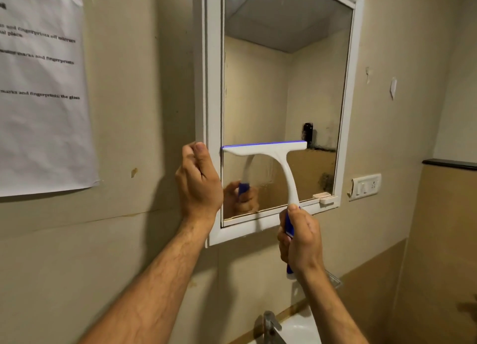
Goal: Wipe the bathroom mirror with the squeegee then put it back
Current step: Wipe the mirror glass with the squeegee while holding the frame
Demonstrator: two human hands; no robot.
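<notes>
A white-framed mirror hangs on the beige wall. The white squeegee, with a blue blade edge and blue handle, lies flat against the lower part of the glass, its blade level and reaching the frame's left inner edge. My right hand grips the squeegee's handle below the mirror's bottom edge. My left hand grips the left side of the mirror frame, fingers curled round its outer edge. Smears show on the glass under the blade.
A printed paper sheet is taped to the wall at left. A switch plate sits right of the mirror, with a dark ledge beyond. A metal tap and white basin lie below.
</notes>
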